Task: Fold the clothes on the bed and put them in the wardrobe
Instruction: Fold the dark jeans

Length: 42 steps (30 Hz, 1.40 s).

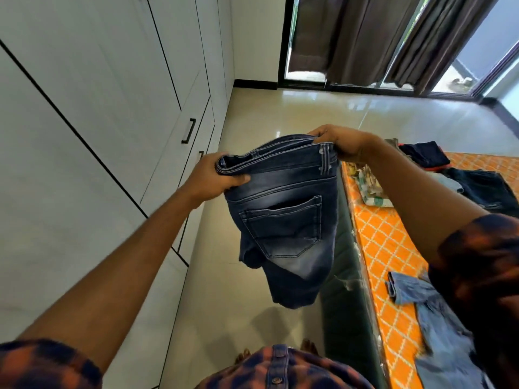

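Dark jeans [283, 220] mid-air, centre, probably halved lengthwise. Both hands curl tight round waistband [280, 161]: left hand [213, 178] at 9 o'clock, right hand [339, 144] at 1 o'clock. Keep waistband taut, seams aligned; lay on bed [373, 248], 3 o'clock.

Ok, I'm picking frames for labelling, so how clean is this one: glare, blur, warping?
Head view: daylight through the glass doors glares off the glossy floor; the jeans cast a soft shadow below; the wardrobe lines bow from the wide lens; the right sleeve is smeared, the jeans stitching sharp.
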Available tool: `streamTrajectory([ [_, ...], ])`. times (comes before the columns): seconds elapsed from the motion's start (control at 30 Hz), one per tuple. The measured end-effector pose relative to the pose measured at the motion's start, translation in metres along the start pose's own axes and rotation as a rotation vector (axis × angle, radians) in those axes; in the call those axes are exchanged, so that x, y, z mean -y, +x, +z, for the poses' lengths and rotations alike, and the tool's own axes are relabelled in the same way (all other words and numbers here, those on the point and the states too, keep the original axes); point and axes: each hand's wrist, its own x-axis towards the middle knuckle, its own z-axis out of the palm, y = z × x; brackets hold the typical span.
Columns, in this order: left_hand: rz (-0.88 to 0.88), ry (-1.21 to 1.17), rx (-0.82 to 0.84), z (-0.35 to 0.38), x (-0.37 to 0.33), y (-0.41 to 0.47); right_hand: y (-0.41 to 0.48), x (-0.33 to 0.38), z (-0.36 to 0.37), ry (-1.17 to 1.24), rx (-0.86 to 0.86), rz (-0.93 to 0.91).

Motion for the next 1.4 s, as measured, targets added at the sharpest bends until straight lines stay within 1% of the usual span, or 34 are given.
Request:
streamTrajectory([
  [0.03, 0.005, -0.017, 0.005, 0.008, -0.007, 0.004, -0.005, -0.004, -0.006, 0.040, -0.038, -0.019],
  [0.1, 0.004, -0.078, -0.046, 0.019, -0.027, 0.014, -0.010, -0.021, -0.019, 0.215, -0.243, -0.074],
  [0.13, -0.002, -0.124, -0.086, 0.026, -0.037, 0.019, -0.013, -0.033, -0.024, 0.350, -0.329, -0.087],
  [0.2, 0.018, -0.139, -0.125, 0.036, -0.050, 0.034, -0.028, -0.054, -0.021, 0.497, -0.454, -0.096],
  [0.27, 0.016, -0.083, -0.094, 0.043, -0.057, 0.043, -0.042, -0.079, -0.008, 0.447, -0.530, -0.114],
  [0.3, -0.010, -0.060, -0.062, 0.046, -0.060, 0.046, -0.048, -0.089, 0.000, 0.369, -0.562, -0.135],
  [0.37, -0.059, -0.044, 0.079, 0.050, -0.063, 0.046, -0.052, -0.104, 0.010, 0.275, -0.646, -0.143],
  [0.4, -0.067, -0.072, 0.172, 0.047, -0.063, 0.043, -0.053, -0.107, 0.014, 0.278, -0.670, -0.143],
  [0.43, -0.065, -0.122, 0.287, 0.044, -0.065, 0.042, -0.059, -0.102, 0.015, 0.322, -0.649, -0.158],
  [0.47, -0.063, -0.200, 0.414, 0.037, -0.067, 0.043, -0.064, -0.093, 0.010, 0.371, -0.592, -0.185],
  [0.5, -0.068, -0.302, 0.551, 0.027, -0.070, 0.045, -0.069, -0.083, 0.004, 0.416, -0.500, -0.222],
  [0.53, -0.071, -0.395, 0.642, 0.019, -0.075, 0.051, -0.070, -0.073, -0.006, 0.462, -0.398, -0.257],
  [0.57, -0.070, -0.427, 0.641, 0.013, -0.078, 0.060, -0.064, -0.066, -0.015, 0.463, -0.367, -0.251],
  [0.6, -0.049, -0.328, 0.541, 0.011, -0.082, 0.075, -0.053, -0.055, -0.024, 0.427, -0.416, -0.222],
  [0.67, 0.039, 0.093, 0.149, 0.014, -0.085, 0.101, -0.025, -0.040, -0.033, 0.242, -0.612, -0.175],
  [0.7, 0.085, 0.249, -0.018, 0.017, -0.086, 0.110, -0.013, -0.036, -0.037, 0.194, -0.667, -0.172],
  [0.73, 0.118, 0.268, -0.103, 0.017, -0.082, 0.114, -0.005, -0.034, -0.037, 0.205, -0.678, -0.186],
  [0.77, 0.148, 0.184, -0.125, 0.014, -0.080, 0.119, -0.001, -0.030, -0.039, 0.246, -0.683, -0.226],
  [0.83, 0.156, -0.056, -0.126, 0.003, -0.074, 0.116, -0.003, -0.027, -0.037, 0.326, -0.664, -0.283],
  [0.93, 0.127, -0.292, -0.153, -0.010, -0.065, 0.110, 0.002, -0.019, -0.031, 0.384, -0.546, -0.336],
  [1.0, 0.119, -0.325, -0.231, -0.015, -0.064, 0.107, 0.011, -0.007, -0.028, 0.415, -0.526, -0.384],
  [1.13, 0.143, -0.369, -0.442, -0.007, -0.055, 0.090, 0.023, 0.023, -0.026, 0.468, -0.543, -0.437],
  [1.17, 0.133, -0.351, -0.446, 0.002, -0.044, 0.083, 0.025, 0.029, -0.026, 0.450, -0.551, -0.441],
  [1.2, 0.103, -0.305, -0.408, 0.014, -0.029, 0.076, 0.026, 0.033, -0.026, 0.429, -0.565, -0.446],
  [1.3, -0.080, -0.218, -0.179, 0.054, 0.016, 0.050, 0.024, 0.042, -0.034, 0.419, -0.589, -0.469],
  [1.37, -0.101, -0.179, -0.052, 0.077, 0.030, 0.041, 0.019, 0.049, -0.041, 0.456, -0.578, -0.487],
  [1.4, -0.092, -0.129, -0.038, 0.081, 0.033, 0.042, 0.017, 0.052, -0.045, 0.480, -0.570, -0.491],
])
